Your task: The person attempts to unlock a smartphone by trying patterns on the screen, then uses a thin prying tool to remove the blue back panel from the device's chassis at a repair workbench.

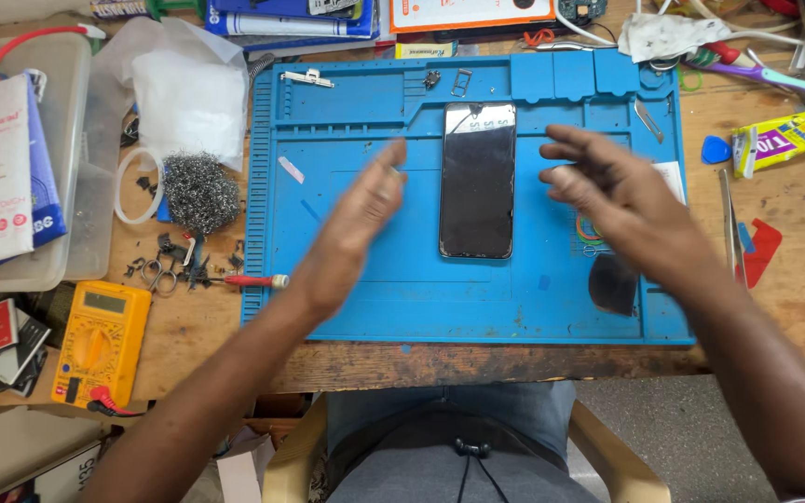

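Note:
A black smartphone (477, 180) lies flat, screen up, in the middle of a blue silicone work mat (375, 298). My left hand (356, 224) hovers just left of the phone, fingers straight and together, blurred, holding nothing. My right hand (607, 191) hovers just right of the phone, fingers spread and slightly curled, empty. Neither hand touches the phone. A small dark oval part (614, 284) lies on the mat under my right wrist.
A yellow multimeter (100, 340) sits at the front left. Steel wool (199, 191), small metal parts and a red-handled screwdriver (249, 280) lie left of the mat. A plastic box (67, 233) with cards stands far left. A yellow glue tube (789, 138), tweezers (728, 224) and a blue pick (716, 149) lie right.

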